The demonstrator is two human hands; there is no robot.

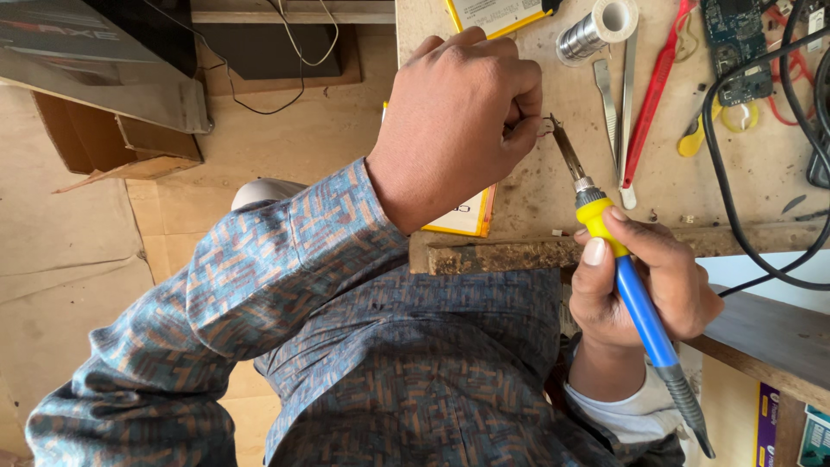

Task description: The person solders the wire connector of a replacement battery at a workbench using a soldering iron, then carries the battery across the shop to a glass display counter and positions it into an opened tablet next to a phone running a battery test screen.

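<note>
the scarred wooden surface (743,164) carries tools. the left hand (458,112) is curled in a fist, pinching something too small to tell. the right hand (644,281) grips a blue-and-yellow soldering iron (627,285), tip beside the left fingers.

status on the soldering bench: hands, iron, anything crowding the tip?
Left hand fisted, pinching a small part at the tip. Right hand grips blue-and-yellow soldering iron. Metal tweezers, solder spool lie close beside.
</note>
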